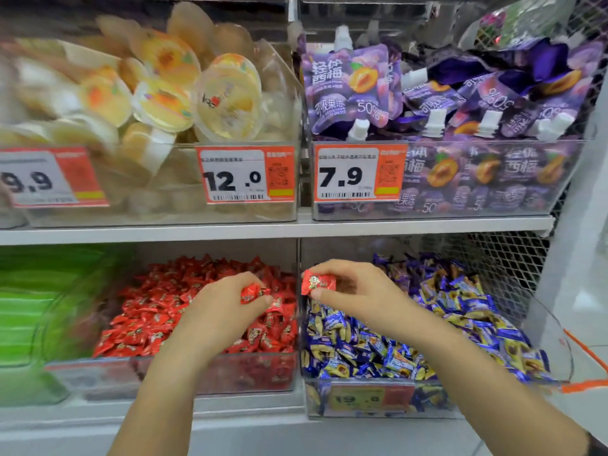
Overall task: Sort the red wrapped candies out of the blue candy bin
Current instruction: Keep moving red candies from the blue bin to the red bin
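Two shelf levels fill our view; on the lower shelf [250,413] we see a clear bin of red candies [158,320] left of centre and the blue candy bin [388,383] right of it, heaped with blue-and-yellow wrapped sweets. Above sit a bin of jelly cups [227,100] and a bin of purple pouches [348,83], each with a price tag. Our right hand [358,291] is over the blue bin's left edge, thumb and fingers pinching one red wrapped candy [318,282] clear of the pile. Our left hand [227,304] is over the red bin, fingers curled round a second red candy [251,293].
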Demonstrator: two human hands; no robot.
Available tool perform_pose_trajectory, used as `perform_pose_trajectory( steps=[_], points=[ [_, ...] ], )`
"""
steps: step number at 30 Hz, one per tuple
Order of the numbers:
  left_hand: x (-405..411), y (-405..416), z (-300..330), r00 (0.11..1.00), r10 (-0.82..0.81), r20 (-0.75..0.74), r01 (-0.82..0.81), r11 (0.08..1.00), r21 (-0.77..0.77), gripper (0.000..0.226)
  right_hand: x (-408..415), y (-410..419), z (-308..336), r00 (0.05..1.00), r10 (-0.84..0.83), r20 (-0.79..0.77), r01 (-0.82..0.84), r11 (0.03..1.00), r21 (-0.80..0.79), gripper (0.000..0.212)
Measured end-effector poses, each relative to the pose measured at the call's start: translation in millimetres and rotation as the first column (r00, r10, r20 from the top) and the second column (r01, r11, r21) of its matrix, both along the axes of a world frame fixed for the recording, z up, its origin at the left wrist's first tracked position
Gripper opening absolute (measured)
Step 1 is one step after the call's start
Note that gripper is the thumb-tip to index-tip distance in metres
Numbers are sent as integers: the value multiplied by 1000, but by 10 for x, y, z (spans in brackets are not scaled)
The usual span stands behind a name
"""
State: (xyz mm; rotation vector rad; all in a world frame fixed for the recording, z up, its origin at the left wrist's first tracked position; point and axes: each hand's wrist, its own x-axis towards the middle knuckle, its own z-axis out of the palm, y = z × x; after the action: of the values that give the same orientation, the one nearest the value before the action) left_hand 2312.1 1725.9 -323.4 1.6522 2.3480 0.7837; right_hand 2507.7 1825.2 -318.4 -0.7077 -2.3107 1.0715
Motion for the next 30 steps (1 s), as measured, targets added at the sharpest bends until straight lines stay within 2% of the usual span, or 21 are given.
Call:
perform_pose_trajectory(
  steps=[4, 8, 10, 12, 14, 17, 19, 22, 25, 27, 30],
  points=[
    [-399, 92, -299, 963, 264, 47, -268, 957, 111, 28, -575, -194, -11, 976, -47, 212, -18, 955, 295, 33],
    [-502, 243, -460, 960, 281, 8, -278, 944, 176, 56, -830, -61, -122, 932, -130, 340, -38, 894, 447, 53],
    [-492, 267, -538, 976, 215, -42, -201, 957, 210, 49, -668, -18, -137, 925, -150, 348, -5, 914, 406, 48],
    [-421, 280, -518, 988, 150, -34, -134, 948, 288, 32, -329, -5, -157, 930, -187, 317, 58, 924, 377, 36],
    [-258, 285, -423, 995, 84, -55, -59, 930, 362, 24, 92, 29, -181, 916, -296, 271, 180, 906, 383, 27],
    [160, 320, -189, 987, -74, -146, 130, 895, 427, 25, 706, 143, -169, 856, -487, 173, 400, 836, 374, 20],
    [508, 368, -48, 960, -221, -174, 272, 884, 380, 23, 1095, 161, -171, 777, -625, 78, 557, 740, 376, 17],
    [987, 582, 7, 859, -481, -176, 508, 844, 172, 23, 1642, 70, -260, 591, -806, -18, 730, 526, 436, 16],
    [1442, 877, -104, 721, -691, 53, 691, 722, 21, 19, 2073, -29, -389, 467, -883, -54, 826, 414, 383, 15],
    [1739, 1057, -208, 626, -761, 168, 773, 635, -4, 18, 2241, -54, -471, 430, -903, 27, 852, 415, 317, 27],
    [2116, 1304, -387, 510, -854, 99, 860, 503, -85, 26, 2270, -37, -618, 458, -867, 195, 844, 493, 211, 38]
  ],
)
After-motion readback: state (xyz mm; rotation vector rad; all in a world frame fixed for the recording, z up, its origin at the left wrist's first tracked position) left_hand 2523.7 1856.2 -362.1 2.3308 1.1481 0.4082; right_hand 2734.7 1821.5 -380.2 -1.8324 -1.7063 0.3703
